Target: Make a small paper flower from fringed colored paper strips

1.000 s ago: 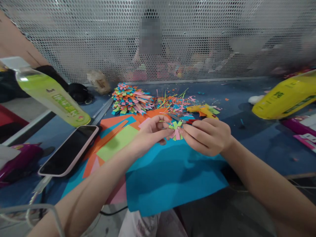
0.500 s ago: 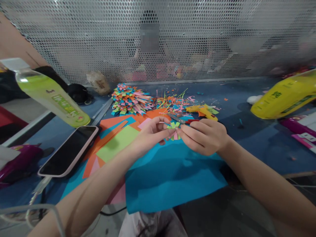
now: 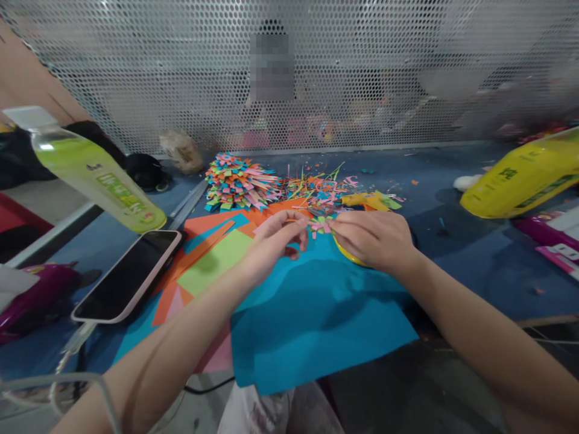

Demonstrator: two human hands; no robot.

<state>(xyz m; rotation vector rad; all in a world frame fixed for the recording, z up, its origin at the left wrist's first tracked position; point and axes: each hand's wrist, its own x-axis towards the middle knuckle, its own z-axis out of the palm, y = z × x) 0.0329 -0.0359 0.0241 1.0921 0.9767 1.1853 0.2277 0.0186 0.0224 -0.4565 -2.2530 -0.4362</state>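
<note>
My right hand (image 3: 373, 238) pinches a small fringed paper flower (image 3: 320, 225) in green and pink, holding it tilted above a large blue paper sheet (image 3: 316, 325). Close to the flower's left side is my left hand (image 3: 283, 238), thumb and index fingertip together and the other fingers curled; whether something tiny is between them I cannot make out. A curved yellow edge (image 3: 349, 252) shows below my right hand, its kind hidden. Behind the hands, scissor blades (image 3: 323, 211) are partly visible.
A cone of layered colourful paper fringes (image 3: 239, 184) stands behind, beside a heap of paper scraps (image 3: 316, 184) and a yellow glue gun (image 3: 364, 200). At left are coloured sheets (image 3: 217, 259), a phone (image 3: 129, 277) on a cable and a green bottle (image 3: 94, 175). A yellow bottle (image 3: 520, 175) leans at right.
The paper flower has moved up slightly and tilted flatter in my right hand. My left fingers have drawn a little left from it. The yellow edge under my right hand has come into view.
</note>
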